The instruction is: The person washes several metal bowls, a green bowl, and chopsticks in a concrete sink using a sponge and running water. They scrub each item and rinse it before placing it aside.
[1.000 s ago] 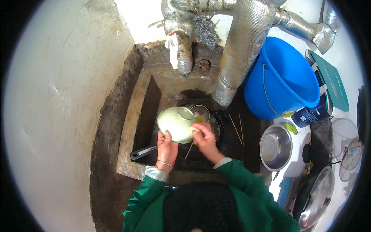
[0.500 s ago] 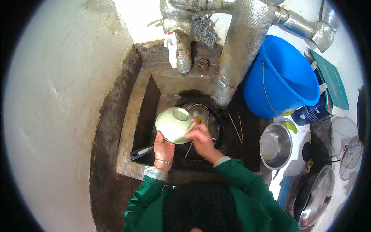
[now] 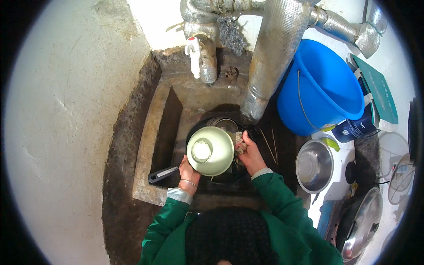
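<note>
My left hand (image 3: 189,171) holds a pale green bowl (image 3: 210,150) from below, turned so its underside and foot ring face up. My right hand (image 3: 250,154) grips a crumpled cloth (image 3: 239,142) pressed against the bowl's right rim. Both hands are over a dark pan (image 3: 221,174) that sits in a rough concrete sink (image 3: 152,145). The pan's black handle (image 3: 162,174) sticks out to the left. A metal bowl (image 3: 226,124) lies in the pan behind the green bowl, mostly hidden.
A white tap (image 3: 194,55) and foil-wrapped pipes (image 3: 274,57) stand above the sink. A blue bucket (image 3: 324,86) is at the right, a steel bowl (image 3: 314,165) and pot lid (image 3: 362,223) below it. Two thin sticks (image 3: 269,143) lie beside the pan. White wall (image 3: 66,132) at left.
The green bowl has turned so its underside faces up more squarely. My right hand moved from below the bowl to its right rim, with the cloth.
</note>
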Available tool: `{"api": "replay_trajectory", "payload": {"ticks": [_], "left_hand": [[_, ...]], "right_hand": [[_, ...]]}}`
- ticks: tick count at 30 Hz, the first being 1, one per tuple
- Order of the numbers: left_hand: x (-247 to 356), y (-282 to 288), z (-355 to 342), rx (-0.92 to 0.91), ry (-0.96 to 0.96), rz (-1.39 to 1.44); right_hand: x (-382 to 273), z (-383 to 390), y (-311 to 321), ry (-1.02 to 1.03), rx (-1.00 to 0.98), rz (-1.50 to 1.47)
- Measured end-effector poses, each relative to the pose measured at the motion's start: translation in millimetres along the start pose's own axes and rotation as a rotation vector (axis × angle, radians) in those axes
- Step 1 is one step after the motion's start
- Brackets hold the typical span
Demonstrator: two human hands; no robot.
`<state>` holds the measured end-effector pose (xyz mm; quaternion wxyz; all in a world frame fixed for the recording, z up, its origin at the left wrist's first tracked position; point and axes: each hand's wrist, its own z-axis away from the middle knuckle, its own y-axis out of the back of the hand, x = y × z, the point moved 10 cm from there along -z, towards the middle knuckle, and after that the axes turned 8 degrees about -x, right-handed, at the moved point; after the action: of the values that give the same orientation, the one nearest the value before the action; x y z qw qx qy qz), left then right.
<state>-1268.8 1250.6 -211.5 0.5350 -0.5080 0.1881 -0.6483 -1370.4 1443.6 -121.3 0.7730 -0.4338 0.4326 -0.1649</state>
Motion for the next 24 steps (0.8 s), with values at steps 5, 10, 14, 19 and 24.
{"api": "replay_trajectory", "payload": {"ticks": [5,10,14,19,24], "left_hand": [[-4,3,0,0.085,0.025,-0.217],[14,-71,28,-0.219,0.113,-0.477],[0,-124,56,-0.536,0.267,-0.202],[25,-104,45,-0.433,0.030,-0.351],[9,-124,70,-0.509,0.149,-0.368]], "right_hand": [[9,19,-73,-0.101,-0.183,0.205],[-3,7,-83,0.066,-0.363,0.849],[19,39,-140,0.484,-0.693,1.546],[22,55,-140,0.535,-0.761,1.920],[-36,22,-135,0.708,-0.328,2.002]]}}
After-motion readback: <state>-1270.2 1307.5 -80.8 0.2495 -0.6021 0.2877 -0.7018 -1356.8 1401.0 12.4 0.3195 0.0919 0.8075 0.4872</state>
